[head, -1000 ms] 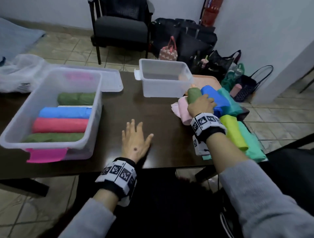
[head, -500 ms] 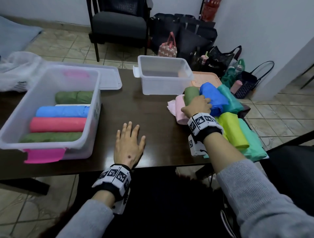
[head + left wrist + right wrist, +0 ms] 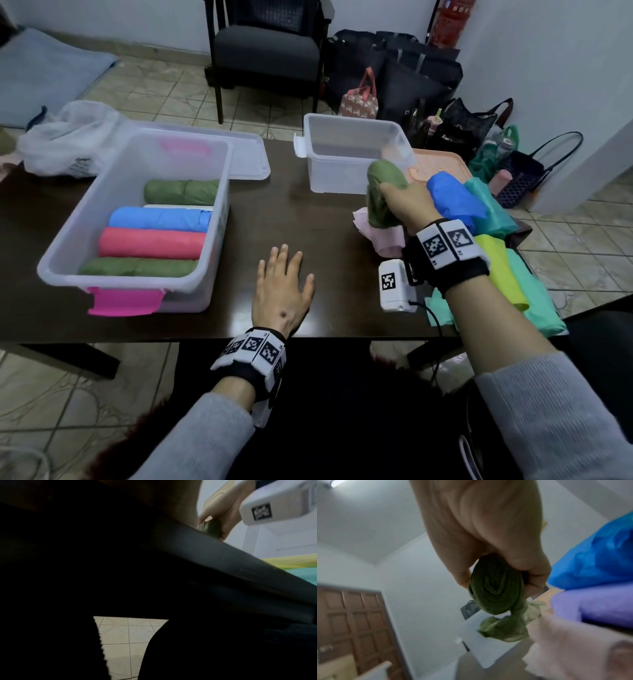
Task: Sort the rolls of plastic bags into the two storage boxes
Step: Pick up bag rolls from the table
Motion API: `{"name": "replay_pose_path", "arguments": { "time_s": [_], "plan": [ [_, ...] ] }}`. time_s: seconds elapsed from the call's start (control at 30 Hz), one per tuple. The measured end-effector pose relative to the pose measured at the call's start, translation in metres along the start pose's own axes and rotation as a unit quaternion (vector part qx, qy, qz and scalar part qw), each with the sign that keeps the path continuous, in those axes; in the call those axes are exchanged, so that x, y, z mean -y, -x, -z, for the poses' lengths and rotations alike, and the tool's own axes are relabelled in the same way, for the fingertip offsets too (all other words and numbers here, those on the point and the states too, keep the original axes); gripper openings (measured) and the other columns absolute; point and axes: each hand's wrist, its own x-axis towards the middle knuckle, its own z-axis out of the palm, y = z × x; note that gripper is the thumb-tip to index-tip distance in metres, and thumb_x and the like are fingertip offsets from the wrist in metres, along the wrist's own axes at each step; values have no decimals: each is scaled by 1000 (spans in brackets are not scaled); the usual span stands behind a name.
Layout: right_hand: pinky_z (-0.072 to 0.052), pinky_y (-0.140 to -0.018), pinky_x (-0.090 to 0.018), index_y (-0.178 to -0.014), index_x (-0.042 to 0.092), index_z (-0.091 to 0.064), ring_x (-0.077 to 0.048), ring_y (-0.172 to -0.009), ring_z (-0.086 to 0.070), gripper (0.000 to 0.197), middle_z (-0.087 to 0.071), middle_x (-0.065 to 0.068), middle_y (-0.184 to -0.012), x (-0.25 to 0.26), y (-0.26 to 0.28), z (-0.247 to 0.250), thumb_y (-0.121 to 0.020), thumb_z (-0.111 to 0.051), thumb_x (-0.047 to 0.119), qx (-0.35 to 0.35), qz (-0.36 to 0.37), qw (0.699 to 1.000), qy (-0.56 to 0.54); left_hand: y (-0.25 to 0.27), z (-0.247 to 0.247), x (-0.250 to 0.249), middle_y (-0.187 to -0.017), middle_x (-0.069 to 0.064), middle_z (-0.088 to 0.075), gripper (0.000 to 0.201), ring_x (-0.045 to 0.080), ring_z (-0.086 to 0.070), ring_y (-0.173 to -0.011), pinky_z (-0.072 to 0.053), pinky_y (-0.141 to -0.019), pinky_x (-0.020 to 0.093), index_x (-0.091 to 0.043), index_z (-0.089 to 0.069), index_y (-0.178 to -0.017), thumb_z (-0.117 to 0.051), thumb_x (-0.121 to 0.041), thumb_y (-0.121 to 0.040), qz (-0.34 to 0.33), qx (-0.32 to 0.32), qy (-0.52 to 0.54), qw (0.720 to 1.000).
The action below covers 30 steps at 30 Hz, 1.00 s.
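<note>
Fingers (image 3: 286, 255) of the left hand (image 3: 281, 297) are lying straight and spread on the dark table (image 3: 301, 212), holding nothing. Further out, the right hand (image 3: 406, 202) is curling round an olive-green roll (image 3: 382, 195), lifting it just before the small storage box (image 3: 349, 154). Only the right wrist view is showing its spiral end (image 3: 494, 592) and loose tail. Square black-and-white codes are marking both wristbands; nothing is readable.
</note>
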Motion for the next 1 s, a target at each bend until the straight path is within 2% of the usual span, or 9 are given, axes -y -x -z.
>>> {"name": "replay_pose_path", "arguments": {
  "time_s": [0.1, 0.2, 0.3, 0.47, 0.67, 0.73, 0.83, 0.9, 1.0],
  "plan": [
    [-52, -87, -37, -118, 0, -49, -26, -99, -59, 50, -59, -10, -103, 19, 17, -15, -80, -60, 30, 46, -23, 991, -120, 0, -1, 1, -159, 3, -13, 54, 16, -3, -147, 2, -118, 33, -22, -27, -147, -31, -44, -98, -1, 0, -1, 1000],
    [-55, -79, -36, -108, 3, -59, -26, -91, -63, 70, -65, -10, -96, 23, 27, -33, -57, -63, 51, 56, -28, 988, -144, 0, -2, 1, -158, 3, -13, 54, 16, -4, -147, 2, -118, 33, -22, -27, -147, -32, -43, -98, -2, 2, -3, 1000],
    [-45, -63, -16, -110, -1, -56, -23, -92, -58, 49, -59, -8, -94, 12, 41, -51, -81, -59, 38, 75, 8, 997, -32, 0, -2, 1, -159, 3, -13, 53, 16, -3, -147, 3, -117, 33, -22, -26, -148, -32, -42, -99, -1, 5, -8, 1000],
    [-36, -101, -36, -131, -10, -29, -36, -124, -44, 63, -45, -23, -134, -26, 58, -84, -89, -55, 29, 100, -1, 992, 80, 0, -1, 1, -159, 2, -12, 54, 16, -3, -147, 3, -117, 33, -22, -24, -148, -29, -42, -99, -2, 11, -17, 1000],
    [-29, -106, -36, -140, -7, -25, -37, -132, -33, 68, -30, -24, -143, -27, 60, -71, -95, -46, 41, 131, 45, 972, 192, 0, -1, 2, -159, 3, -12, 54, 16, -3, -147, 2, -118, 33, -21, -25, -148, -30, -42, -99, -3, 10, -17, 1000],
    [-32, -100, -39, -137, 1, -32, -35, -128, -35, 46, -35, -19, -141, -18, 54, -57, -100, -36, 26, 98, 191, 920, 327, 0, -1, 2, -159, 3, -12, 54, 17, -3, -147, 2, -118, 33, -21, -25, -148, -30, -42, -99, -5, 12, -15, 1000],
    [-26, -105, -40, -141, 23, -36, -25, -136, -27, 46, -34, 0, -148, -5, 45, -40, -96, -39, 14, 125, 434, 754, 477, -1, -1, 2, -159, 3, -12, 54, 17, -3, -147, 2, -118, 34, -21, -25, -148, -30, -43, -99, -6, 15, -10, 1000],
    [-17, -112, -41, -142, 28, -36, -23, -142, -20, 50, -32, 5, -151, -1, 35, -37, -94, -45, 16, 179, 489, 648, 556, 0, -1, 2, -159, 3, -11, 54, 17, -2, -147, 2, -119, 34, -21, -25, -148, -29, -43, -99, -3, 17, -11, 1000],
    [-22, -109, -39, -136, 28, -45, -26, -130, -36, 52, -46, -2, -135, -5, 27, -36, -86, -53, 17, 183, 499, 610, 588, 0, -1, 3, -159, 2, -11, 53, 16, -2, -147, 2, -119, 33, -21, -25, -148, -29, -43, -99, -6, 17, -9, 1000]
  ]
}}
